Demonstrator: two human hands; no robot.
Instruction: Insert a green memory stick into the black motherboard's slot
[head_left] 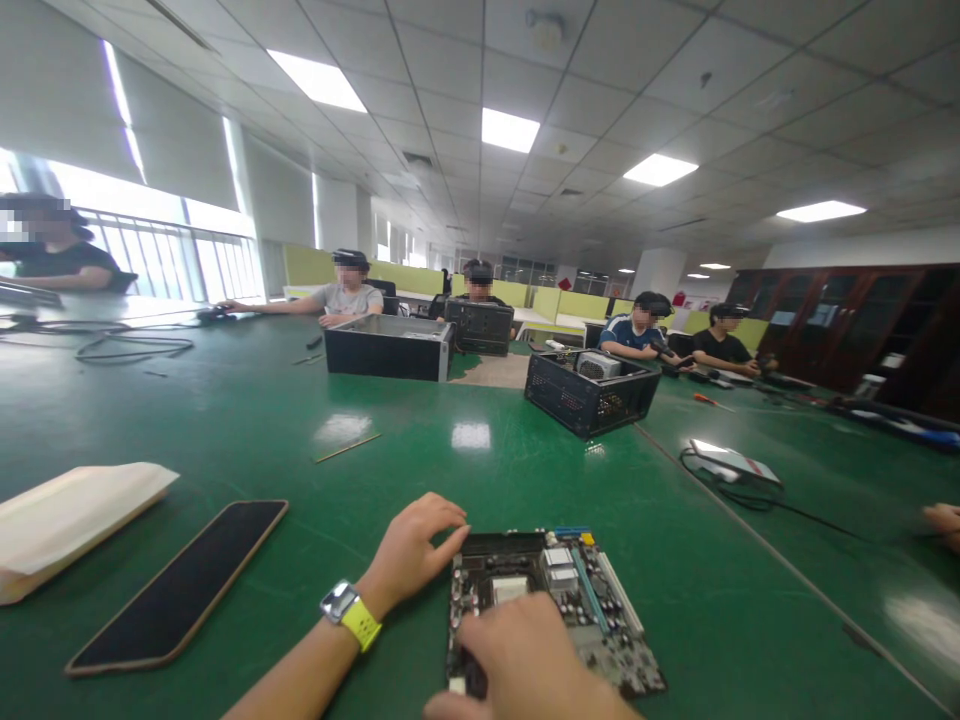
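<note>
A motherboard lies flat on the green table in front of me, with a pale square socket, white heatsinks and long blue and white slots. My left hand, wearing a watch with a yellow strap, pinches the board's far left corner between thumb and fingers. Over the near left part of the board is my right hand, its thumb and forefinger closed around the edge by the dark connectors. The back of this hand covers that part, and its other fingers are hidden.
A dark flat panel and a pale wrapped packet lie to the left. Further off are a thin stick, black computer cases, and a cabled device. Several people sit around the table; one hand shows at right.
</note>
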